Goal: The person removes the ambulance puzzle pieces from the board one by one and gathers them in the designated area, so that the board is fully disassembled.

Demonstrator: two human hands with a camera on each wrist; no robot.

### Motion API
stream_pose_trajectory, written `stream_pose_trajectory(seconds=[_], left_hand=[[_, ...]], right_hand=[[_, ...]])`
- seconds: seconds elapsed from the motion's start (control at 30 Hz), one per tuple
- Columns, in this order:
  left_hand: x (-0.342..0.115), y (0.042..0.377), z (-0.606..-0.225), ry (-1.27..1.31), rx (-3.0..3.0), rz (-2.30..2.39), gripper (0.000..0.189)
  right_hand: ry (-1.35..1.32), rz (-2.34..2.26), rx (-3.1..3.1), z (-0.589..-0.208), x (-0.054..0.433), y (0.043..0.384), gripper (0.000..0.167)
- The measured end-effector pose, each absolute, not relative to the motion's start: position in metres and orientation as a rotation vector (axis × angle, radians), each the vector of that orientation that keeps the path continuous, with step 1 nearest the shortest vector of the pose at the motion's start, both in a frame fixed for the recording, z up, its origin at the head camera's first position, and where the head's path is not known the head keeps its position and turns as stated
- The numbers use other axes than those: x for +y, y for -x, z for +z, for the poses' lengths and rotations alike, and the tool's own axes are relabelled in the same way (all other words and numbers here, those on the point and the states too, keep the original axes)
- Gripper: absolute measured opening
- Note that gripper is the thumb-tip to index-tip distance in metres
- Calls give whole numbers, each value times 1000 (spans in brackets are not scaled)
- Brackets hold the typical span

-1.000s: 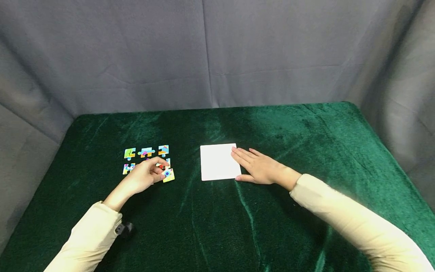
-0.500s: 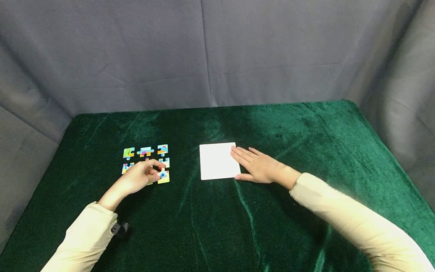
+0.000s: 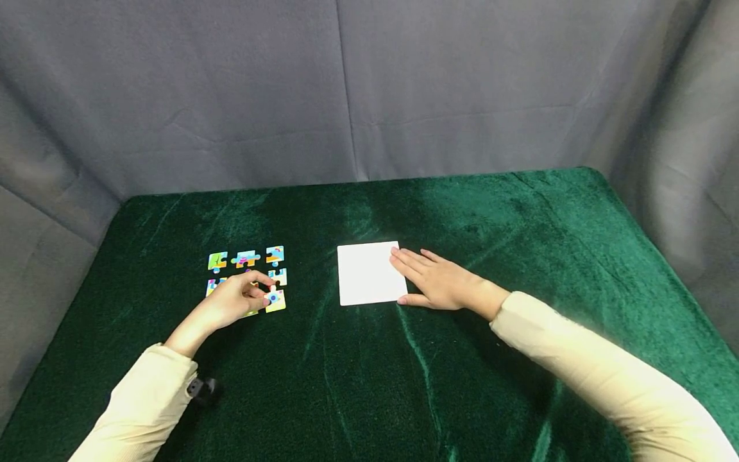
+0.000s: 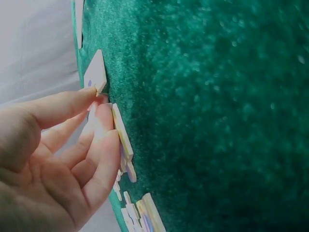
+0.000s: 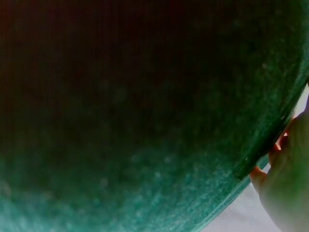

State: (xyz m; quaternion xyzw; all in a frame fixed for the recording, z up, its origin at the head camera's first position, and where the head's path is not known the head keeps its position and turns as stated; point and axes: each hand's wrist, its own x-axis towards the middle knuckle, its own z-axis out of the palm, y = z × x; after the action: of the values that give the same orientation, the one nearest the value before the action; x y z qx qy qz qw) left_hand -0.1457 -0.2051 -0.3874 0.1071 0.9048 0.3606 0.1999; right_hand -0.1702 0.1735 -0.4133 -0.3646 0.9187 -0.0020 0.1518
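Observation:
Thumb and fingertips of my left hand [image 3: 231, 303] pinch a puzzle piece [image 3: 276, 301], yellow-green with a blue round mark. It lies at the front right corner of a spread of separate puzzle pieces [image 3: 246, 258]. In the left wrist view the piece [image 4: 98, 70] shows its pale edge near the cloth, and a neighbouring piece [image 4: 123, 133] is beside the lower fingers. My left hand covers some of the middle and front pieces. Flat and spread, my right hand [image 3: 435, 282] rests with its fingertips on the right edge of a white rectangular board [image 3: 369, 274].
Dark green velvet cloth [image 3: 346, 372] covers the table. A grey curtain [image 3: 231, 96] hangs behind its far edge. A small black device [image 3: 202, 389] sits at the left cuff. Right of the right hand the cloth continues to the table's edge.
My left hand has moved slightly left with its puzzle piece, which has turned from slanted to nearly square with the others. The right hand stays on the white board.

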Motion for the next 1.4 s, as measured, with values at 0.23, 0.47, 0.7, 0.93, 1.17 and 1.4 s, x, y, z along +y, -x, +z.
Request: stream_pose_trajectory(seconds=[0.23, 0.47, 0.7, 0.93, 1.17, 1.4], left_hand=[[-205, 145, -388, -308, 2545, 1004, 30], [-205, 146, -388, -280, 2541, 1003, 32], [-205, 146, -387, -268, 2549, 1001, 32], [-204, 146, -386, -255, 2546, 1001, 32], [-205, 144, -385, -258, 2556, 978, 33], [-205, 144, -386, -253, 2562, 974, 33]], right_hand=[[1043, -5, 2635, -412, 173, 170, 77], [1057, -30, 2632, -413, 173, 169, 77], [1064, -34, 2633, -413, 174, 169, 77], [1092, -66, 2650, -414, 175, 169, 77], [1062, -45, 2642, -412, 174, 168, 78], [1026, -55, 2631, -407, 171, 168, 78]])
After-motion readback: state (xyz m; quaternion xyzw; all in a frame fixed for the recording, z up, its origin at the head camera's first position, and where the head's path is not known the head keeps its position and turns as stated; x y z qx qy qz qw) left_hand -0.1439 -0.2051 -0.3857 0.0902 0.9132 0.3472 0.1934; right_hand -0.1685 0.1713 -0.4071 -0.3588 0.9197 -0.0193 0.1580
